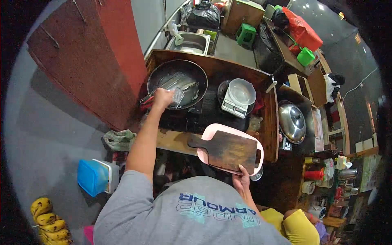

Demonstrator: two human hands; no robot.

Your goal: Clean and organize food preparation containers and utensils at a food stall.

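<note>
My left hand (163, 97) is over the near-left rim of a dark wok (200, 78), with its fingers closed on what looks like a perforated metal utensil (178, 96). More long metal utensils (170, 82) lie inside the wok beside it; their exact kinds are unclear. Low in front of my body, my right hand (242, 180) grips the near edge of a pink plastic tray (209, 131) and a dark wooden cutting board (232, 150). The board lies on the tray, its handle sticking out to the left, and my thumb is over its edge.
Right of the wok, a clear bowl (242, 92) sits on a kitchen scale (234, 107). A wooden panel (220, 64) separates the stove from a sink (196, 41). A domed metal lid (292, 122) is at the right. Someone in yellow clothing (300, 226) is at the lower right.
</note>
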